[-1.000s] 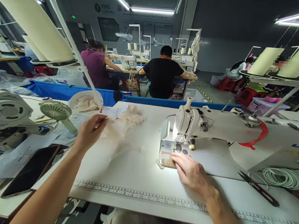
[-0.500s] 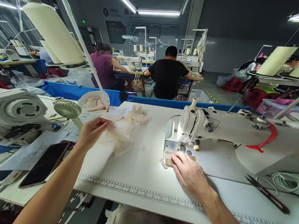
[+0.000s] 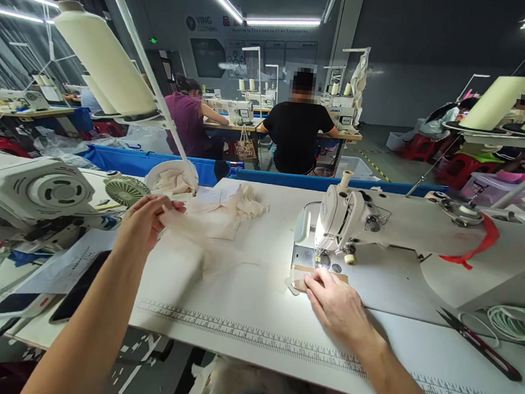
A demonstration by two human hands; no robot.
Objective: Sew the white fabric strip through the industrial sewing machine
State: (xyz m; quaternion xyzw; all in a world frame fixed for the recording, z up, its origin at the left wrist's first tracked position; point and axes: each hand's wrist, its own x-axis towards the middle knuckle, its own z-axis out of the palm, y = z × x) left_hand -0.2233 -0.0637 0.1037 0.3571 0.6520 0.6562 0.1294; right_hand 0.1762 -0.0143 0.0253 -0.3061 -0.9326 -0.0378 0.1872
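My left hand (image 3: 147, 222) is raised over the left part of the table, fingers pinched on a sheer cream fabric (image 3: 203, 231). The fabric trails from my fingers to the right across the tabletop, with a ruffled heap at its far end. My right hand (image 3: 338, 303) rests by the needle area of a white sewing machine (image 3: 334, 219). Its fingertips press together on a small flat brown piece (image 3: 300, 284), which lies at the front of the metal needle plate (image 3: 304, 257). My fingers cover part of that piece.
Dark-handled scissors (image 3: 484, 348) and a coil of pale cord (image 3: 517, 324) lie at right. A green fan (image 3: 126, 190), a phone (image 3: 77, 291), papers (image 3: 68, 262) and another machine (image 3: 35, 190) crowd the left. A printed ruler (image 3: 249, 332) follows the front edge. Co-workers sit ahead.
My left hand has moved left and a little nearer, drawing the sheer fabric with it. The right hand stays on the brown piece. The view has shifted slightly.
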